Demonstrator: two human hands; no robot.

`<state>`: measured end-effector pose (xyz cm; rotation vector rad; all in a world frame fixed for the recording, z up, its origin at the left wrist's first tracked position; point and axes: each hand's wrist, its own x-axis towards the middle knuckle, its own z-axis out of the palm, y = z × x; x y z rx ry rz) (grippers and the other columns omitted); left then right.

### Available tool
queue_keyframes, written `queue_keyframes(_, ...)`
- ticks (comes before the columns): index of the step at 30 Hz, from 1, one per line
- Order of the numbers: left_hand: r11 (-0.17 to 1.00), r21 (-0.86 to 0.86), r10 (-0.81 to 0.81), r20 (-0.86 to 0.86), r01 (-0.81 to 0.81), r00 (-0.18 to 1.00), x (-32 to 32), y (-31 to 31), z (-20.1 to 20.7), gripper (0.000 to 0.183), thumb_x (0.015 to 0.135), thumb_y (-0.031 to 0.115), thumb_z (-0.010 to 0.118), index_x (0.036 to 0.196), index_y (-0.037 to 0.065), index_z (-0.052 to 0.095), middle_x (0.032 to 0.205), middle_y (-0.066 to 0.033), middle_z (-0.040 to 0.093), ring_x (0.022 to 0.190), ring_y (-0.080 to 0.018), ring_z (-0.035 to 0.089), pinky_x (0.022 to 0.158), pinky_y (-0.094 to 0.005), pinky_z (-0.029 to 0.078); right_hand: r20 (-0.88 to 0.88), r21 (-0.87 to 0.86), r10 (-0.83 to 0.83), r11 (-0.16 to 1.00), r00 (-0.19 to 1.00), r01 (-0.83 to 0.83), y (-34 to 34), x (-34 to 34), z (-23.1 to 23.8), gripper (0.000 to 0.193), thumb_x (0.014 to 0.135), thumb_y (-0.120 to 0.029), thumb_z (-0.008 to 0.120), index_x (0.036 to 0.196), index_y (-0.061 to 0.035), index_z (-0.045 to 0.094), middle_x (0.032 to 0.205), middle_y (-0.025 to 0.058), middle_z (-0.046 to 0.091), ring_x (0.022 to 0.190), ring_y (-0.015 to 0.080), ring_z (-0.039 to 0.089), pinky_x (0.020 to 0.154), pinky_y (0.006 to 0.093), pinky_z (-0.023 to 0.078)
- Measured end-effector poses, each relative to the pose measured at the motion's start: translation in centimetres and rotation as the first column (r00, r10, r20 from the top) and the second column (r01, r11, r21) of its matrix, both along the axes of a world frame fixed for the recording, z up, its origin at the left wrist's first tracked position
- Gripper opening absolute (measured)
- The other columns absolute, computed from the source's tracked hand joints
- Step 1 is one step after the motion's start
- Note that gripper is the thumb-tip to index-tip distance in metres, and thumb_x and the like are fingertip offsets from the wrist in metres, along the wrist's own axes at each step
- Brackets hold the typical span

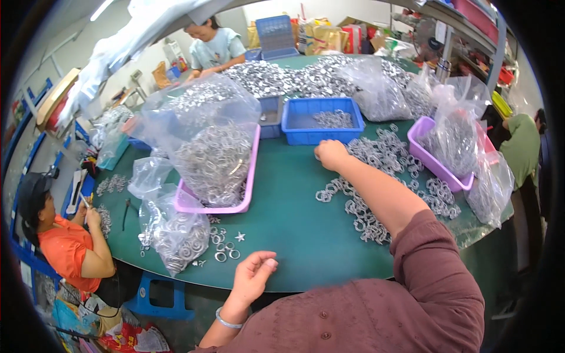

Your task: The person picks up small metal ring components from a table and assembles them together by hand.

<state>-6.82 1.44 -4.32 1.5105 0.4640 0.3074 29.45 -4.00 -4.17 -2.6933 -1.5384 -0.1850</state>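
Your right hand (331,154) is stretched far forward over the green table (306,235), and it rests as a loose fist on the near edge of the loose metal rings (382,176) that lie spread on the cloth. The fingers are curled under, so I cannot tell if they pinch a ring or only press on the heap. The rings lie mainly to the right of this hand and back toward you, in a band that runs along your forearm down to the table edge; the blue bin (321,120) with a few rings inside stands just beyond the knuckles, touching nothing of the hand. Your left hand (254,273) stays at the near edge of the table, palm turned up, fingers half curled and holding nothing I can see. Its nearest things are the few single rings (223,244) and a small star-shaped piece (239,236), a little ahead and to its left, beside the clear bag of rings (176,235). So the right hand is clearly the nearer one to the big heap, and the left hand is nearer to the scattered ones. The pink tray (250,176) with its full bag lies between both, well ahead of the left hand.
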Motion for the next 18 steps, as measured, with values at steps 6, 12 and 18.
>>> queue_keyframes(6,0.999,-0.006,-0.033,0.007,0.033,0.999,0.7,-0.4,-0.1,0.019,0.085,0.01,0.052,0.1,-0.001,0.055,0.083,-0.0054,0.06,0.074,-0.0102,0.056,0.069,-0.023,0.046,-0.048,0.501,0.021,0.865,0.999,0.006,-2.7,1.2,7.9,0.014,0.075,-0.02,0.058,0.082,-0.0105,0.065,0.084,0.0145,0.059,0.082,0.032,0.057,0.073,0.04,0.046)
queue_keyframes(12,0.995,0.029,-0.095,0.013,0.094,0.995,2.0,-1.1,-0.4,0.02,0.085,0.011,0.052,0.101,-0.001,0.055,0.083,-0.0053,0.059,0.075,-0.0109,0.055,0.069,-0.0235,0.045,-0.187,0.869,0.418,0.493,0.889,-0.049,-8.7,-4.9,16.6,0.01,0.077,-0.007,0.06,0.085,-0.0005,0.06,0.073,0.0042,0.059,0.066,0.0099,0.054,0.06,0.0238,0.044)
queue_keyframes(18,0.968,-0.141,-0.204,0.033,0.207,0.978,4.6,-2.2,0.5,0.026,0.089,0.02,0.046,0.104,-0.001,0.053,0.084,-0.0076,0.059,0.072,-0.0135,0.055,0.065,-0.0254,0.046,-0.166,0.672,0.599,0.65,0.783,-0.355,-11.8,-13.4,8.0,0.013,0.074,-0.008,0.059,0.087,-0.0072,0.06,0.073,0.0094,0.057,0.067,0.0275,0.057,0.058,0.0343,0.046)
